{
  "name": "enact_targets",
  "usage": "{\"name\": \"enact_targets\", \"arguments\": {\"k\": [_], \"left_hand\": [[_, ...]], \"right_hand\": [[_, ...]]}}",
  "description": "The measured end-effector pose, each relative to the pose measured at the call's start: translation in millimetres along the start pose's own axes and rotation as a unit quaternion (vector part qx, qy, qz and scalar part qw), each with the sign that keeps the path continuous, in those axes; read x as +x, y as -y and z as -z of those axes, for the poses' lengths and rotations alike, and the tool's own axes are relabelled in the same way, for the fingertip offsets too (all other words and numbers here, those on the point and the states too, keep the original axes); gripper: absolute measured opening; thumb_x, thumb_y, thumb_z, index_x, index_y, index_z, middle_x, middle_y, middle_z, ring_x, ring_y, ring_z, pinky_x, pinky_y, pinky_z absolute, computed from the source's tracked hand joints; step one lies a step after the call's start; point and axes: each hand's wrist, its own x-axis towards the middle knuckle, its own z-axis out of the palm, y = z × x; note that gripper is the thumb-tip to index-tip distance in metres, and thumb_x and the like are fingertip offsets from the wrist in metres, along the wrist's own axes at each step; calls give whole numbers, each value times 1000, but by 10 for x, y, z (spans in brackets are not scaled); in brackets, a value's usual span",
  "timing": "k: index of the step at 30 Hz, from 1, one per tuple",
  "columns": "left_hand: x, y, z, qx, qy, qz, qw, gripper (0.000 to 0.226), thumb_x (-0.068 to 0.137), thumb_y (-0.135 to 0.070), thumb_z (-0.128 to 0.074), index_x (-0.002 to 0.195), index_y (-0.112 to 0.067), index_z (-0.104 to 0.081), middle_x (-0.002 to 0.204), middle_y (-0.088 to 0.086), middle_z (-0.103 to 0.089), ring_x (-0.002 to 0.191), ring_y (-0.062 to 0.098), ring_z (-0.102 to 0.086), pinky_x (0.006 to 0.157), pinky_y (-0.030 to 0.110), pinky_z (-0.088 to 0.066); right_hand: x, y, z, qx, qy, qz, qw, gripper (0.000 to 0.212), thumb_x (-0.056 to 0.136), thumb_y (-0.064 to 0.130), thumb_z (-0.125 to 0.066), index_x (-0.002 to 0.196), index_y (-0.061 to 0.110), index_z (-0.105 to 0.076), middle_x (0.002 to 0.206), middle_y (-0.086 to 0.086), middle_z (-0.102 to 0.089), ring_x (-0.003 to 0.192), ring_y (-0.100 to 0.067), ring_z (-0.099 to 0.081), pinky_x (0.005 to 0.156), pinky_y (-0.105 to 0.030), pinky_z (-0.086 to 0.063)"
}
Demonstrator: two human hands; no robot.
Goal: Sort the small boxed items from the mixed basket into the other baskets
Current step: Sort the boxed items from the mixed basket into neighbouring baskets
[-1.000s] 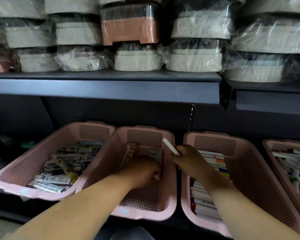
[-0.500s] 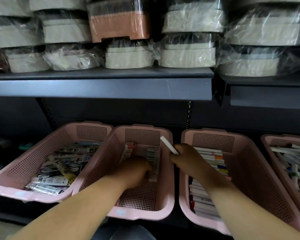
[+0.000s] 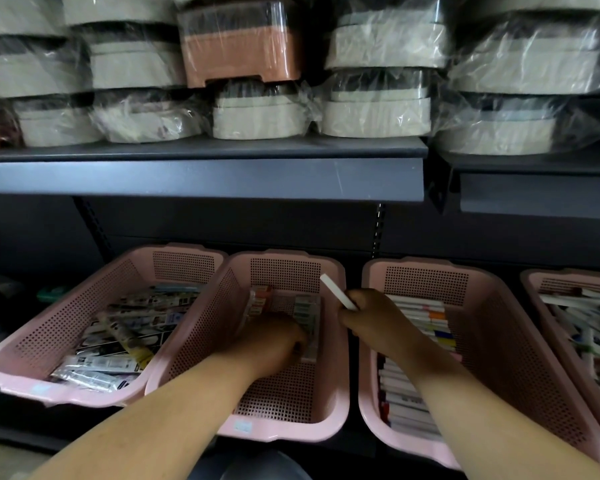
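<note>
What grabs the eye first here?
Four pink baskets stand in a row along the bottom. The right hand holds a white box up between the second and third; the left hand is down in the second. Plastic-wrapped tubs crowd the upper shelf.

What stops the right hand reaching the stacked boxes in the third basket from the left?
Probably nothing: the right hand is right over the open basket and its stacked boxes. Its fingers grip a white box, though, so grasping another looks awkward.

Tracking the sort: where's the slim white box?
Head view, centre: slim white box in the right hand, over the right rim of the second-from-left pink basket.
</note>
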Motion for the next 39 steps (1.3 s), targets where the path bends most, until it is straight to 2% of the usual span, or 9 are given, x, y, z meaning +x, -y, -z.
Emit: {"name": "enact_targets", "arguments": {"k": [15,18,22,25,28,31,33,37,39], "left_hand": [[29,-96,261,-7,-54,-9,998,13,94,-37,-65,99,-27,-73,103,-9,-72,96,12,-65,81,28,-48],[90,-248,378,-38,-89,-7,995,9,93,-33,-66,98,-30,-74,101,-15,-71,95,6,-62,84,28,-49],[223,-566,431,-75,-111,-21,991,12,97,-39,-62,101,-35,-73,100,-18,-69,91,1,-62,85,29,-53],[312,-814,418,-74,-121,-45,989,14,98,-40,-61,103,-34,-72,101,-16,-68,90,0,-60,77,20,-49],[383,-1030,415,-84,-120,-58,988,14,99,-38,-62,102,-30,-73,101,-14,-67,90,3,-60,78,24,-50],[469,-1155,360,-108,-121,-56,985,3,95,-38,-69,96,-35,-68,92,-16,-63,87,6,-60,68,18,-43],[534,-1198,302,-178,-126,-33,975,19,92,-36,-76,110,-38,-71,96,-19,-67,87,0,-62,73,17,-48],[644,-1308,294,-379,-138,2,915,34,89,-27,-82,118,-38,-67,101,-20,-73,95,-10,-67,81,10,-50],[674,-1391,317,-450,-123,4,884,27,90,-21,-80,109,-38,-68,98,-14,-77,94,-4,-71,86,21,-55]], "right_hand": [[-55,-209,340,4,-1,25,1000,12,97,24,-61,85,25,-63,67,2,-61,49,-5,-54,46,-25,-40],[-135,-400,554,-39,5,11,999,8,96,24,-63,89,22,-66,77,-3,-67,62,-12,-62,55,-36,-49],[-273,-689,799,-165,3,10,986,7,92,34,-67,98,35,-69,92,10,-67,80,-10,-64,76,-35,-55],[-370,-862,885,-215,14,-5,976,22,91,38,-66,112,32,-70,106,11,-67,93,-7,-61,80,-23,-47],[-395,-985,879,-237,6,26,971,24,89,39,-66,109,29,-73,106,12,-68,99,-7,-63,77,-18,-38],[-423,-940,887,-172,0,18,985,16,91,31,-66,104,27,-75,90,11,-66,87,-11,-65,69,-20,-43],[-448,-887,907,-80,-3,11,997,11,91,26,-68,99,28,-75,81,10,-66,78,-10,-64,68,-24,-49],[-558,-829,979,132,-39,0,991,9,91,25,-72,92,33,-76,76,11,-72,68,1,-64,60,-15,-48],[-601,-796,987,220,-35,-1,975,8,93,24,-69,93,27,-77,82,7,-76,80,-2,-70,72,-16,-55]]}}
